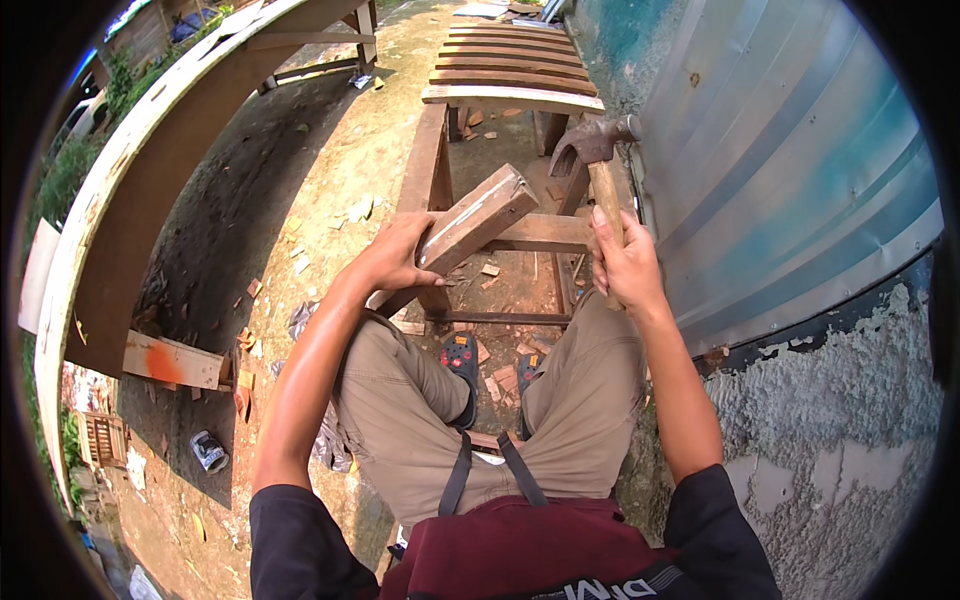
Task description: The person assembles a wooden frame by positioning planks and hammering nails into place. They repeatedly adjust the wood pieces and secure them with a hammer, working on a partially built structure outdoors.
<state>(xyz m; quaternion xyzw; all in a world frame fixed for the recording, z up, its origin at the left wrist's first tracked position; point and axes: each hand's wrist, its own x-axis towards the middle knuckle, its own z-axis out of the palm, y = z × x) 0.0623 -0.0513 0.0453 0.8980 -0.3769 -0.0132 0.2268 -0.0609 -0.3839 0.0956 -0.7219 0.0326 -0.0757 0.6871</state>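
Observation:
My right hand (627, 262) is closed round the wooden handle of a claw hammer (594, 140), held upright with its rusty head at the top. The claw points left and the striking face points right toward the metal sheet. A short, thick wooden beam (478, 218) slants up and to the right above my left thigh. Around its lower part my left hand (403, 255) is wrapped, thumb on the near side. Beyond both hands stands a wooden frame (540, 232) with legs and crossbars, and the hammer head is apart from the beam.
A slatted wooden bench top (515, 65) lies beyond the frame. Corrugated metal sheeting (800, 170) and a rough wall (830, 450) stand close on my right. A long wooden table (150, 190) curves along the left. Wood scraps and a can (209, 452) litter the ground.

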